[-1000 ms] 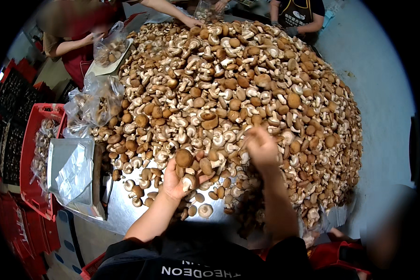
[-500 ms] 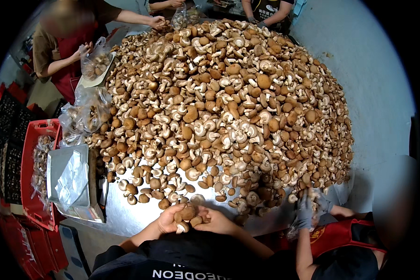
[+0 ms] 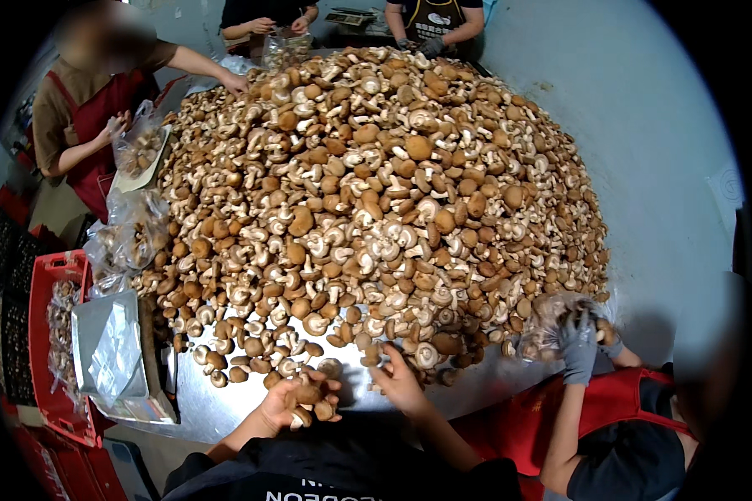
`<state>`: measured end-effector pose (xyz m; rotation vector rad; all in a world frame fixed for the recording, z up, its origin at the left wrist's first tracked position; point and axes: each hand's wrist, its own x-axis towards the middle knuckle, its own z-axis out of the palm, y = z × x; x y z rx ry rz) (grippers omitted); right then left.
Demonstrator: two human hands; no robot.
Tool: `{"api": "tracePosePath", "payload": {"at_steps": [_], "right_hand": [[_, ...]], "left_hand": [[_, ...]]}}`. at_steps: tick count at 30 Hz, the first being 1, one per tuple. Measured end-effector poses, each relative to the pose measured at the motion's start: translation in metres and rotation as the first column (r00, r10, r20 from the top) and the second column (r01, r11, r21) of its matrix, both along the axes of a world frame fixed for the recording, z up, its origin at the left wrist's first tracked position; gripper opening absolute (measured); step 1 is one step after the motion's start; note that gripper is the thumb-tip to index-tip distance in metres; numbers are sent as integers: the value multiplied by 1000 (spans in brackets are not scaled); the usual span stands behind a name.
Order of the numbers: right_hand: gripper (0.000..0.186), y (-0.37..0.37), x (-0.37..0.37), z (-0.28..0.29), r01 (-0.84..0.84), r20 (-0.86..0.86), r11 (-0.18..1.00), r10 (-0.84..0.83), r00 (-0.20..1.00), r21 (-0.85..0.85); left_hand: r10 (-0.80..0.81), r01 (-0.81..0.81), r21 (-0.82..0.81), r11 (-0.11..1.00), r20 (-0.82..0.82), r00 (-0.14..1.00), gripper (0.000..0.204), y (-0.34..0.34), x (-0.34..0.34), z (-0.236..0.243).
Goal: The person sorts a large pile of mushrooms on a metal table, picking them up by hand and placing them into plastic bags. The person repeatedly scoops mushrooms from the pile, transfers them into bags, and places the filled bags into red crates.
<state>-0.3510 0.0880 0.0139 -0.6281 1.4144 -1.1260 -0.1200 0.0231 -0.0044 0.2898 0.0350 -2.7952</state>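
My left hand (image 3: 286, 408) is closed around several brown mushrooms (image 3: 306, 394), caps and pale stems showing between the fingers. To its right, my right hand (image 3: 401, 386) reaches toward the near edge of the mushroom heap (image 3: 393, 209). Its thumb and fingers are apart, right beside a small mushroom (image 3: 370, 357); whether they touch it is hard to tell. Loose mushrooms (image 3: 251, 346) lie on the shiny metal table (image 3: 209, 407) ahead of my left hand.
At left stand a scale with a plastic bag on it (image 3: 113, 346), a red crate (image 3: 38, 334) of bagged mushrooms and filled clear bags (image 3: 134, 234). A gloved co-worker (image 3: 581, 351) handles a bag close at right. Other people work along the far and left sides.
My right hand has left my left hand and moved forward to the heap's edge. My left hand has shifted slightly left and down with its mushrooms. The whole view has shifted a little.
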Motion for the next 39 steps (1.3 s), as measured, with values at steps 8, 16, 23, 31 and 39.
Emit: {"api": "tracePosePath", "payload": {"at_steps": [8,16,23,31,39], "right_hand": [[29,-26,34,32,-508,-784,795,68,617,-331],[75,-41,32,39,-731,-828,623,230,511,-278],[27,-89,-80,36,-371,-637,901,152,756,-224],[33,-150,-178,64,121,-956,958,-272,111,-259],[43,-134,-168,48,37,-994,999,-35,108,-31]], "left_hand": [[-168,171,-40,984,84,982,43,-10,-12,-62],[-286,351,-445,824,210,935,40,-21,-13,-76],[-333,357,-563,745,151,931,52,-28,-46,-10],[-299,295,-208,932,15,954,62,-19,-51,-34],[-261,244,-174,954,-80,962,50,-8,-61,8]]}}
